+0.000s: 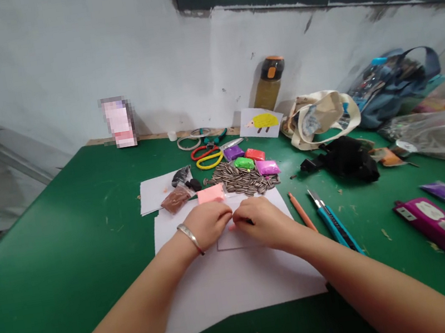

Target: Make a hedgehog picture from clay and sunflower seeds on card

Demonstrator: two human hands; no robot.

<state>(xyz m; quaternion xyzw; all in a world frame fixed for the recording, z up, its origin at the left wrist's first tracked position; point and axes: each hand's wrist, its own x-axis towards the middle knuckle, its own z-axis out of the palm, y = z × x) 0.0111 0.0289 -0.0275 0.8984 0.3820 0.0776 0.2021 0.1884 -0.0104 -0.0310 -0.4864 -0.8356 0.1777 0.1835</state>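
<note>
Left hand [206,226]: fingers held close together, tips bent down; cannot tell whether they pinch anything. Right hand [265,221]: fingers curled, tips near the left ones; a small pink piece [232,227] shows just beside them, grip on it cannot be told. Both hands are over a small white card [238,240], which lies on a large white sheet [233,288] by the table's near edge.

Beyond the fingers: pink packet [210,193] at the sheet's far edge; brown packet [176,199] and black packet [182,176] left of it. Pile of striped seeds [245,178] further toward the table's far edge, with 4 packets (purple, red, green, magenta) along its back and right. Scissors [222,148] behind these.

Right of the sheet: orange stick [302,212], then blue cutter [335,224]. At the table's far edge: hedgehog drawing [262,122], propped upright, bottle [269,85] behind it; cream bag [307,130] to their right.
</note>
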